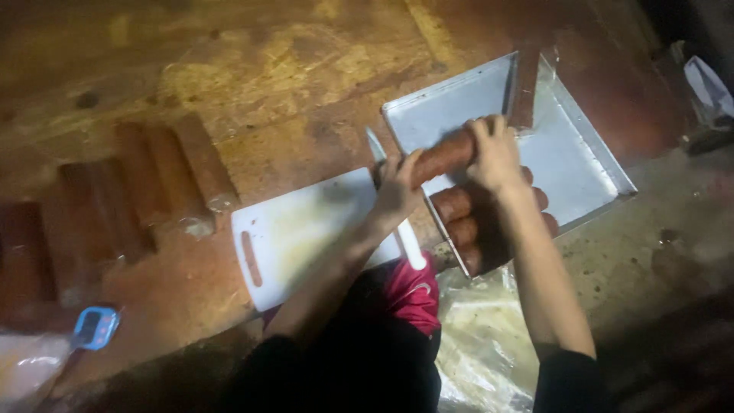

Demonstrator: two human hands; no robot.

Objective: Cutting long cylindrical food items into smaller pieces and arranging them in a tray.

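My right hand (495, 155) grips a long reddish-brown sausage (447, 155) and holds it over the near-left edge of a shallow metal tray (581, 153). My left hand (396, 193) is closed on a knife with a white handle (410, 246); the blade (375, 147) points up and away, and the fingers touch the sausage's left end. Three more sausages (457, 218) lie side by side in the tray's near corner, partly hidden by my right forearm. A white cutting board (298, 229) lies left of the tray, under my left arm.
Several wrapped sausage logs (153, 180) lie on the worn brown tabletop at the left. A small blue device (95, 327) sits near the front left edge. Crumpled clear plastic (482, 344) and red cloth (414, 294) lie below the tray.
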